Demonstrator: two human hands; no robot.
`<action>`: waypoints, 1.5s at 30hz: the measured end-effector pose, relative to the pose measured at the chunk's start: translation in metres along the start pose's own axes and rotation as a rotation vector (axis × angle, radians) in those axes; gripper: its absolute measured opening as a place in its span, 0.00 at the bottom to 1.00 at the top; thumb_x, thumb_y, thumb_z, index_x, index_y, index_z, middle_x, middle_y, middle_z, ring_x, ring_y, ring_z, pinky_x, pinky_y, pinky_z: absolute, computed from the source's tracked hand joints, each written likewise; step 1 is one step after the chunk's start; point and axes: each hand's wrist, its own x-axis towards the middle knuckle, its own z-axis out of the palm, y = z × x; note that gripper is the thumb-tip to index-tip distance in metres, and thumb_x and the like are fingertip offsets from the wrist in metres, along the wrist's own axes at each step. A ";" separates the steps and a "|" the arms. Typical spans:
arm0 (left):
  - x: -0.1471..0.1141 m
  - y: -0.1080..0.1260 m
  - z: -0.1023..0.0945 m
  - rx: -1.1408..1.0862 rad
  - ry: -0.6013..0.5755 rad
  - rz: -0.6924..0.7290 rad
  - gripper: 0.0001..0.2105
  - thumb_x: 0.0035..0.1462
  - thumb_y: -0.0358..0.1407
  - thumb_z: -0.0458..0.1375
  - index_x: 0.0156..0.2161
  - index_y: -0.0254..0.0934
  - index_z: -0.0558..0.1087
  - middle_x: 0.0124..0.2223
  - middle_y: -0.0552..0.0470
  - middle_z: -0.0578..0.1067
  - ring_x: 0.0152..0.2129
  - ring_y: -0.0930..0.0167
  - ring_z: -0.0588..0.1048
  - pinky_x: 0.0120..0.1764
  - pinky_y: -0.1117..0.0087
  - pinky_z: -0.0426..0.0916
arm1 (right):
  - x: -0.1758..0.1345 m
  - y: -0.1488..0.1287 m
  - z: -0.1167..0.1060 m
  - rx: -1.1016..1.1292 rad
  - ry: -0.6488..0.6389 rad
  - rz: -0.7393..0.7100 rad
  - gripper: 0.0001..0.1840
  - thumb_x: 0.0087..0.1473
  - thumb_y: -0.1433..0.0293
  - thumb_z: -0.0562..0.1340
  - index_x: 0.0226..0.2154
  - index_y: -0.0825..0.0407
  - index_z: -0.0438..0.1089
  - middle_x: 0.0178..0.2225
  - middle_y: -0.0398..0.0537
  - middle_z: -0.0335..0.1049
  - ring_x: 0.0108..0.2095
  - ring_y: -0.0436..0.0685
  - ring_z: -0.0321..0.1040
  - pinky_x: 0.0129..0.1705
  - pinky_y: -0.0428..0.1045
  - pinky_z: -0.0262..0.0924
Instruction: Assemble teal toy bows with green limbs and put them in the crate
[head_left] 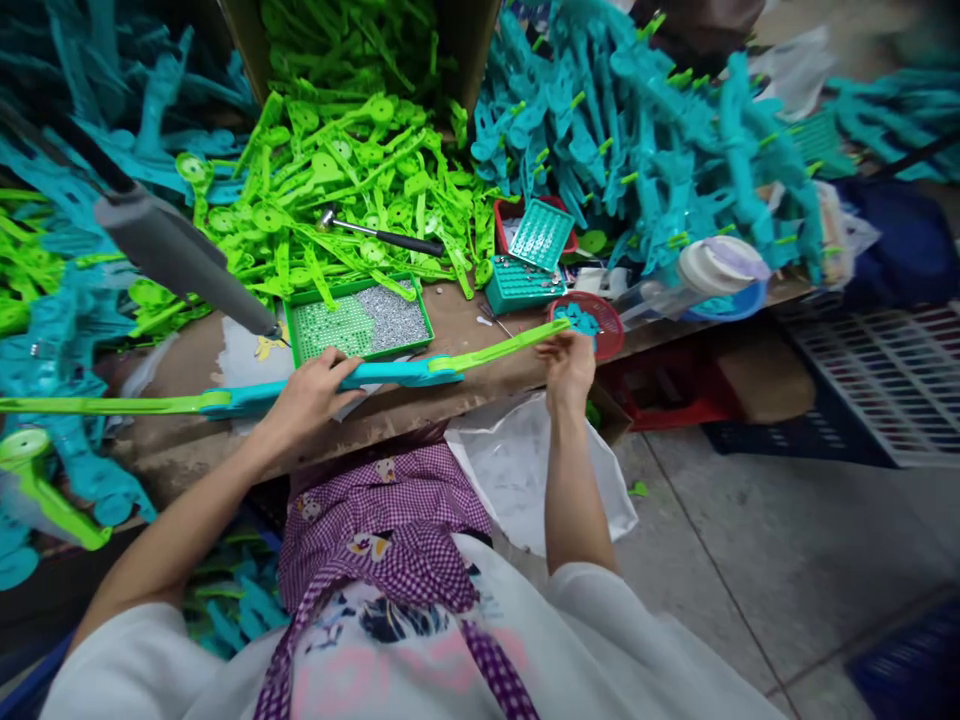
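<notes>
A long blue plastic piece [390, 374] with a green arm [510, 346] at its right end and another green arm [112, 405] at its left lies along the table's front edge. My left hand [319, 388] is closed over the blue middle part from above. At the right green arm's tip, my right hand [568, 368] has its fingers curled together against it; they partly hide one another. Just behind that hand is a red basket [611, 325] holding small blue pieces [577, 319]. A green tray [330, 325] of small metal parts stands beyond my left hand.
A grey pen-shaped power screwdriver [187, 255] hangs at left, its tip near the tray. A hammer [382, 236] rests on heaped green arms [322, 170]. Blue parts [637, 130] pile up at back right. A clear container with a white lid [720, 265] leans at the right edge.
</notes>
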 end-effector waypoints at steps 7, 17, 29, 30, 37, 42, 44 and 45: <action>-0.009 0.009 -0.005 0.060 -0.030 -0.032 0.18 0.60 0.37 0.59 0.55 0.38 0.69 0.47 0.41 0.70 0.38 0.62 0.74 0.40 0.60 0.71 | 0.029 -0.005 0.016 -1.138 -0.322 -0.148 0.15 0.57 0.64 0.54 0.38 0.57 0.71 0.46 0.66 0.70 0.44 0.65 0.66 0.41 0.54 0.59; -0.003 0.009 -0.006 0.087 -0.073 -0.087 0.20 0.60 0.39 0.60 0.56 0.38 0.69 0.48 0.41 0.70 0.37 0.62 0.73 0.38 0.62 0.70 | 0.016 -0.036 -0.008 -0.483 0.290 -0.277 0.15 0.53 0.55 0.56 0.28 0.50 0.64 0.28 0.46 0.68 0.30 0.56 0.68 0.37 0.53 0.64; -0.008 0.012 -0.002 0.093 -0.013 -0.094 0.20 0.59 0.39 0.60 0.55 0.38 0.70 0.47 0.41 0.71 0.38 0.61 0.73 0.39 0.62 0.70 | -0.034 -0.132 0.025 -0.391 -0.330 -0.747 0.18 0.62 0.53 0.51 0.34 0.46 0.67 0.31 0.46 0.69 0.34 0.55 0.70 0.38 0.54 0.65; -0.009 0.013 -0.002 0.101 -0.012 -0.091 0.20 0.59 0.39 0.60 0.55 0.38 0.70 0.47 0.41 0.71 0.37 0.62 0.73 0.39 0.62 0.70 | -0.033 -0.133 0.031 -0.447 -0.412 -0.736 0.18 0.62 0.53 0.50 0.34 0.47 0.66 0.32 0.47 0.70 0.35 0.55 0.70 0.40 0.54 0.65; -0.013 0.014 0.002 0.041 0.011 -0.112 0.19 0.60 0.38 0.59 0.56 0.41 0.70 0.48 0.41 0.70 0.38 0.60 0.73 0.40 0.59 0.69 | -0.033 -0.144 0.055 -1.225 -0.892 -0.534 0.20 0.66 0.58 0.46 0.45 0.53 0.66 0.34 0.53 0.76 0.32 0.57 0.70 0.32 0.49 0.53; -0.013 0.015 0.002 0.073 -0.003 -0.105 0.19 0.59 0.38 0.60 0.56 0.41 0.70 0.48 0.42 0.71 0.37 0.61 0.73 0.40 0.60 0.69 | -0.033 -0.138 0.070 -1.530 -1.153 -0.564 0.21 0.67 0.63 0.44 0.50 0.56 0.65 0.35 0.59 0.77 0.30 0.58 0.71 0.28 0.49 0.46; -0.012 0.016 0.001 0.074 -0.002 -0.105 0.19 0.59 0.37 0.60 0.56 0.41 0.70 0.48 0.42 0.70 0.37 0.61 0.73 0.41 0.60 0.69 | -0.032 -0.139 0.074 -1.563 -1.196 -0.606 0.19 0.66 0.65 0.47 0.48 0.55 0.68 0.34 0.60 0.77 0.31 0.59 0.72 0.28 0.49 0.46; -0.012 0.016 0.000 0.068 -0.004 -0.107 0.19 0.59 0.37 0.60 0.56 0.42 0.70 0.48 0.42 0.70 0.37 0.61 0.73 0.41 0.60 0.69 | -0.031 -0.141 0.076 -1.576 -1.208 -0.623 0.18 0.65 0.66 0.48 0.47 0.55 0.69 0.34 0.60 0.77 0.31 0.59 0.72 0.28 0.49 0.46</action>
